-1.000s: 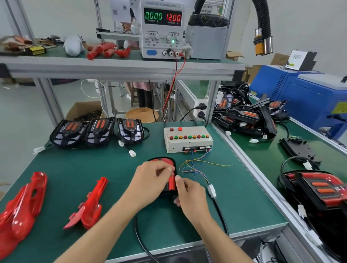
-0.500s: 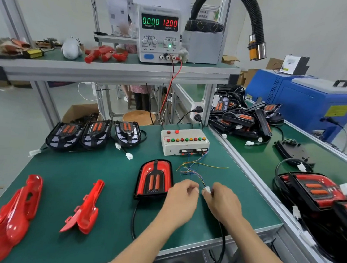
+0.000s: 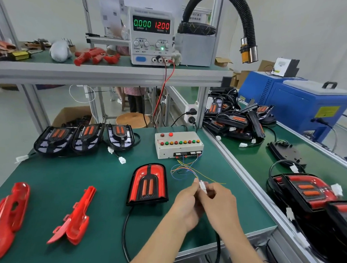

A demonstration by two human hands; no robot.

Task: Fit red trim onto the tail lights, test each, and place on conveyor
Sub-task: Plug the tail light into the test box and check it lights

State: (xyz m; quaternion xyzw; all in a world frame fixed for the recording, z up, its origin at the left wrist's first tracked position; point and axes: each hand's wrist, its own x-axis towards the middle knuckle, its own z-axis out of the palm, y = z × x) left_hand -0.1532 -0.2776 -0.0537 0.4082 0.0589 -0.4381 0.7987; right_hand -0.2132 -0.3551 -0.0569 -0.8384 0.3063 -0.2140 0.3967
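Observation:
A tail light with red trim fitted [image 3: 148,185] lies flat on the green bench [image 3: 99,179], its black cable looping off the front edge. Just right of it my left hand [image 3: 186,203] and my right hand [image 3: 220,203] meet over a white connector [image 3: 202,186], both pinching it. Thin coloured wires [image 3: 185,168] run from the connector to the white test box [image 3: 178,144] with coloured buttons. Three untrimmed tail lights [image 3: 85,137] sit at the back left. Loose red trim pieces [image 3: 75,216] lie at the front left.
A power supply [image 3: 152,37] on the upper shelf reads 0.000 and 12.00. The conveyor [image 3: 255,158] at right carries a pile of tail lights [image 3: 237,118] and trimmed ones [image 3: 303,192] nearer. A black hose [image 3: 247,21] hangs overhead; a blue machine [image 3: 295,105] stands beyond.
My hands left the trimmed tail light, which now lies flat on the bench, and moved right to the white connector, lifting it slightly toward the test box wires.

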